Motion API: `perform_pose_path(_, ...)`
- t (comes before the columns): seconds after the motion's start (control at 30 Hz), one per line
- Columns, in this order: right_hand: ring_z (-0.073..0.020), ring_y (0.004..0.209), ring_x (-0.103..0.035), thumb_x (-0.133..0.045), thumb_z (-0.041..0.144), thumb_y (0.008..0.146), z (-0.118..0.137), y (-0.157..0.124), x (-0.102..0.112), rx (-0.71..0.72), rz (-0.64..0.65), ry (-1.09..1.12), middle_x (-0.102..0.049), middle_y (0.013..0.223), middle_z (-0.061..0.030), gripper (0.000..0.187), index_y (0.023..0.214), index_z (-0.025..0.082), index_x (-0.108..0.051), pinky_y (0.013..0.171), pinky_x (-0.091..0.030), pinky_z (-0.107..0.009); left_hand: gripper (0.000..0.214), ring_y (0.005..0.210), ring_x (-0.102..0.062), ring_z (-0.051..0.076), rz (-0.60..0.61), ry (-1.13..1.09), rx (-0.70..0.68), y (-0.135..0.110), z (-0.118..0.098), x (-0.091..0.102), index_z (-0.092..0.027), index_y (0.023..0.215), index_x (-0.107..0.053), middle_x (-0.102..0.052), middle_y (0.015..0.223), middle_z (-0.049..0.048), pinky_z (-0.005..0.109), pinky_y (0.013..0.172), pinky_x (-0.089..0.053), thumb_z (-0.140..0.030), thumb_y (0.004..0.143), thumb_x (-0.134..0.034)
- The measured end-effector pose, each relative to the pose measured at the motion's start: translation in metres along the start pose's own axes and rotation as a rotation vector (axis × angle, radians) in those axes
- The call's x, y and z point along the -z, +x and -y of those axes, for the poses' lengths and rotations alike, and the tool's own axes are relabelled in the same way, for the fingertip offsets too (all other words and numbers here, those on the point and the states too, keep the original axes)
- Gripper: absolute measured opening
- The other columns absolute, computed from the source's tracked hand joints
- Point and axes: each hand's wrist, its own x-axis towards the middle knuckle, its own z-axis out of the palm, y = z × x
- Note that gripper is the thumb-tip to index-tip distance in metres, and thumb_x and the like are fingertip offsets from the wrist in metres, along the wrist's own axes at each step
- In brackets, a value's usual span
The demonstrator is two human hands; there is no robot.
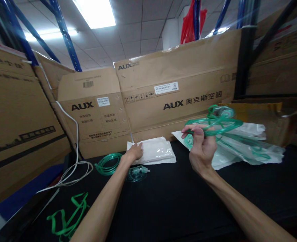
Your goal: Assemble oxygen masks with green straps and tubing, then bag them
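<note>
My right hand point(201, 148) is raised above the black table point(168, 201), fingers closed round a coil of green tubing point(217, 126) with a clear mask piece point(224, 111) at its far end. My left hand point(135, 152) reaches forward and rests, fingers flat, on the left edge of a stack of white plastic bags point(154, 151). A clear mask point(137, 173) lies on the table just under my left wrist. A second coil of green tubing point(108, 163) lies to its left.
A heap of clear bags with green tubing point(241, 148) lies at the right. Green straps point(67, 218) lie at the near left edge. A white cable point(74, 168) hangs down at the left. Large AUX cardboard boxes point(163, 94) wall in the back.
</note>
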Motion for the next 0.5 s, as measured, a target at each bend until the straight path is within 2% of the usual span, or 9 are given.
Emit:
perform_pose_path(0.13,-0.0128,0.067,-0.057,-0.043,0.031,0.106,-0.001,0.001,0.002,0.006,0.002,-0.040,-0.061,0.085,0.0008,0.020,0.091,0.024,-0.053,0.069,-0.048,-0.030,0.037,0.109,-0.064,0.025,0.221,0.125,-0.080,0.015,0.000,-0.009,-0.017,0.129,-0.058,-0.061,0.129,0.0110,0.046,0.090,-0.056,-0.034,0.096,-0.063)
perform_pose_path(0.23,-0.0125,0.068,-0.057,-0.043,0.031,0.106,-0.001,0.002,0.003,-0.016,-0.001,-0.066,-0.061,0.084,0.0007,0.021,0.089,0.023,-0.053,0.070,-0.049,-0.031,0.036,0.108,-0.064,0.025,0.313,0.174,-0.093,0.020,-0.005,-0.011,-0.017,0.128,-0.059,-0.061,0.129,0.0109,0.046,0.090,-0.057,-0.034,0.097,-0.063)
perform_pose_path(0.37,-0.0122,0.067,-0.057,-0.043,0.032,0.106,-0.002,0.003,0.003,-0.027,0.002,-0.070,-0.061,0.084,0.0008,0.021,0.090,0.023,-0.053,0.070,-0.050,-0.031,0.036,0.108,-0.064,0.025,0.348,0.187,-0.080,0.028,-0.021,-0.009,-0.017,0.128,-0.059,-0.062,0.128,0.0108,0.046,0.090,-0.057,-0.034,0.096,-0.063)
perform_pose_path(0.5,-0.0122,0.067,-0.058,-0.042,0.032,0.106,-0.001,0.003,0.003,-0.030,0.033,-0.071,-0.060,0.084,0.0012,0.020,0.092,0.024,-0.052,0.068,-0.050,-0.030,0.036,0.107,-0.065,0.025,0.322,0.145,-0.026,0.037,-0.041,-0.012,-0.017,0.127,-0.059,-0.062,0.127,0.0107,0.046,0.089,-0.057,-0.034,0.096,-0.063)
